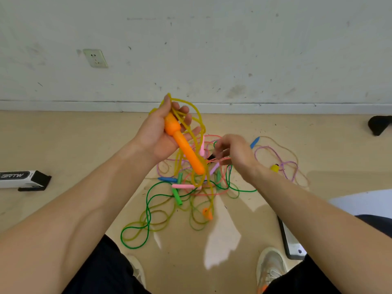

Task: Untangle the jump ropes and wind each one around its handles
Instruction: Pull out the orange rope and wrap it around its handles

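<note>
Holding: left hand (161, 134), palm up, fingers curled round orange handle (184, 149) and loops of yellow rope (198, 119).
Orange handle: tilted, thick end in the palm, thin end pointing down and right, above the pile (197, 187).
Yellow rope: loops rise past the left fingertips; strands hang down into the pile.
Right hand (233, 151): just right of the handle's lower end, fingers curled at a salmon rope (222, 159); blurred, so I cannot tell whether it grips.
Pile: tangled ropes and handles on the floor (84, 145), between the wall (212, 49) and the shoes.
Second orange handle (207, 214): on the floor at the near edge of the pile.
Green rope (135, 230): wide loops spread toward the near left; green handle (177, 196) inside the tangle.
Purple rope (282, 162): loops at the far right, a yellow handle (275, 167) lying among them.
Blue handle (254, 142): beyond the right hand.
Pink handle (183, 186): flat, mid-pile.
Socket (96, 58): on the wall, upper left.
Box (23, 179): white and black, on the floor at far left.
Shoe (270, 266): lower right, pale.
</note>
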`<control>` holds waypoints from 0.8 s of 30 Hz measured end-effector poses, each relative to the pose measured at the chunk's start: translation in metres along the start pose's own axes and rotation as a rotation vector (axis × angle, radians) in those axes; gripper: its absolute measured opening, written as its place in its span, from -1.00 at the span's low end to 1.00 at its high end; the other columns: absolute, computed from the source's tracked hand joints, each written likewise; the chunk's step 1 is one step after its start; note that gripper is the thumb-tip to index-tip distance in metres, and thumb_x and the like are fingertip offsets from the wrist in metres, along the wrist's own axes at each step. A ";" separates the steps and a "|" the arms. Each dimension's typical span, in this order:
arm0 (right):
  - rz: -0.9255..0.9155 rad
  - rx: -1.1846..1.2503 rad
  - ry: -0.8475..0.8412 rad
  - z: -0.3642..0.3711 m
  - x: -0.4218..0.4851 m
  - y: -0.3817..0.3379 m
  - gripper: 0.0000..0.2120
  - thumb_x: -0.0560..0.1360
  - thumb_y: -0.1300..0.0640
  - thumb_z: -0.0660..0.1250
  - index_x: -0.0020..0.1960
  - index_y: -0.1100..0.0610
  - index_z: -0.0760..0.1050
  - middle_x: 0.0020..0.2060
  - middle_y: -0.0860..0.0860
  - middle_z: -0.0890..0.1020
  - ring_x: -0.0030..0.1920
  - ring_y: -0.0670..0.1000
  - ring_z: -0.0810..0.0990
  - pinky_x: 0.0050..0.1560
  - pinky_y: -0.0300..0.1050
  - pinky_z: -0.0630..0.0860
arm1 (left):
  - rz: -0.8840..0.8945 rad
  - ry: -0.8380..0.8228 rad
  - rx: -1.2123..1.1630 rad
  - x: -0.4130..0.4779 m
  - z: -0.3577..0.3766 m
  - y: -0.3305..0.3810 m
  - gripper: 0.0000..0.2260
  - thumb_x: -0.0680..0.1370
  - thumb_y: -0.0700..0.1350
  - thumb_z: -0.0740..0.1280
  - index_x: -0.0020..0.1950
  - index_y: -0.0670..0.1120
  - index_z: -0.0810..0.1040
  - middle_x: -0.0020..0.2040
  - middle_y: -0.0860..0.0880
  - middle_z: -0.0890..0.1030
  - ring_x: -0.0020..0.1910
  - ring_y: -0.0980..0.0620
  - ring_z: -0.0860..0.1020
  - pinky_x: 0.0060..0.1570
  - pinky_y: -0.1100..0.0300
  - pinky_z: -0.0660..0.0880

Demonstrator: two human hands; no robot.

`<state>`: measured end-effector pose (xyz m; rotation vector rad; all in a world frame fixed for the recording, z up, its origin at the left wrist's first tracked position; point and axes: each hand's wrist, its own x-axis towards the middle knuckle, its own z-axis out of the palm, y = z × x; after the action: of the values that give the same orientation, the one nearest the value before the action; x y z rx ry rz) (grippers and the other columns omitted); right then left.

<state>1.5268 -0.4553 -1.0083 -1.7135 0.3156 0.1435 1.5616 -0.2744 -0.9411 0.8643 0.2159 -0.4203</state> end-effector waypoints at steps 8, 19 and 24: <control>0.339 -0.200 -0.482 0.005 -0.013 0.056 -0.62 0.56 0.10 0.04 -0.06 0.20 0.62 0.04 0.08 0.69 0.07 -0.01 0.57 0.04 -0.21 0.40 | 0.122 0.090 -0.177 0.003 -0.001 0.032 -0.65 0.67 0.09 0.20 -0.25 -0.06 0.44 -0.28 -0.02 0.58 -0.33 0.03 0.62 -0.04 -0.09 0.61; 0.218 -0.194 -0.341 0.002 0.003 0.028 -0.80 0.61 0.29 0.15 0.13 0.14 0.51 -0.22 0.07 0.68 -0.31 0.10 0.66 -0.33 -0.15 0.56 | 0.058 0.341 0.566 0.033 -0.061 0.023 -0.73 0.66 0.09 0.24 -0.09 -0.08 0.49 -0.08 -0.05 0.56 -0.10 -0.11 0.66 -0.10 -0.03 0.53; 0.142 0.065 -0.297 0.002 0.001 -0.010 -0.78 0.67 0.25 0.14 0.22 0.25 0.50 -0.27 0.02 0.62 -0.40 0.02 0.64 -0.43 -0.19 0.54 | -0.243 0.308 1.095 0.033 -0.074 -0.001 -0.52 0.60 0.09 0.35 0.29 -0.27 0.39 -0.01 -0.21 0.46 -0.15 -0.26 0.60 -0.23 -0.10 0.58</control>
<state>1.5311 -0.4523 -0.9995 -1.5790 0.2179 0.4818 1.5897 -0.2268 -0.9997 1.9971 0.3852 -0.6406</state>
